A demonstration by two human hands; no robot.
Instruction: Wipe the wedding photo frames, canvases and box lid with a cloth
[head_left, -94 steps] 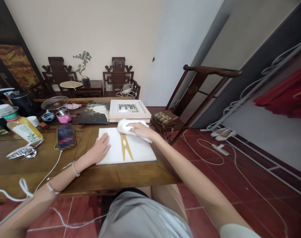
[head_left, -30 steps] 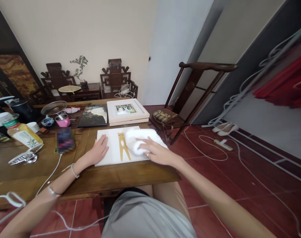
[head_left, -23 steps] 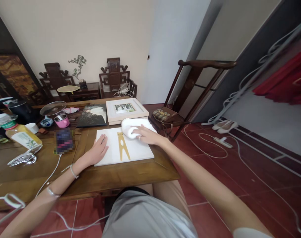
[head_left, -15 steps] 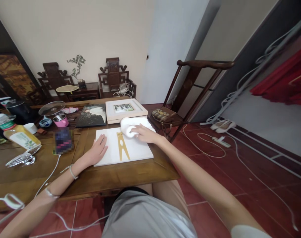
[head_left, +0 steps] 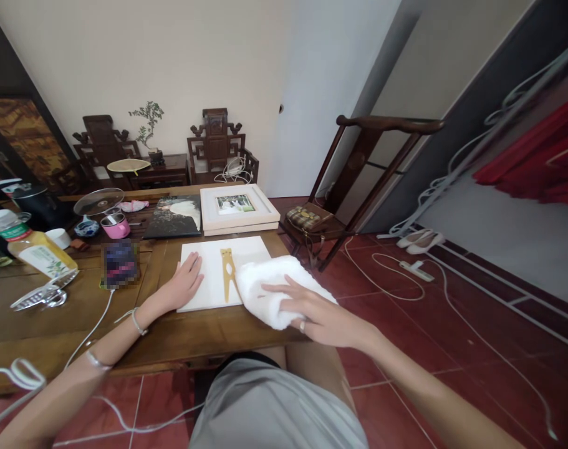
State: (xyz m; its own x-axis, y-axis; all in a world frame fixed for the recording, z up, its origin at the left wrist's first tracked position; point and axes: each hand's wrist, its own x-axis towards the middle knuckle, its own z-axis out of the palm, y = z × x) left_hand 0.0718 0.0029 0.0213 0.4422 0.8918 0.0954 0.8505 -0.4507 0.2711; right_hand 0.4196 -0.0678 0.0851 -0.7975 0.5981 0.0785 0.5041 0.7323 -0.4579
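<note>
A white rectangular board [head_left: 209, 290] lies flat near the front edge of the wooden table. My left hand [head_left: 186, 280] rests on its left side with the fingers stretched out flat. In the middle of the board is a flat yellow cat-shaped figure [head_left: 227, 274] with long legs, one leg partly hidden by a white fluffy towel [head_left: 269, 280]. My right hand [head_left: 312, 312] grips this towel, which is bunched over the board's right front part and hangs past the corner. The hand's fingers lie over the cloth, and a ring shows on one.
Framed pictures [head_left: 239, 225] are stacked behind the board, beside a dark photo panel [head_left: 171, 218]. A pink cup [head_left: 115, 226], an oil-coloured bottle [head_left: 43, 252] and a silver hair claw [head_left: 45, 293] stand or lie at left. A wooden chair [head_left: 358, 168] holding a checked bag [head_left: 309, 217] stands right.
My right hand has drawn the towel from the board's far edge towards me and to the right, down to the near right corner. My left hand has stayed in place.
</note>
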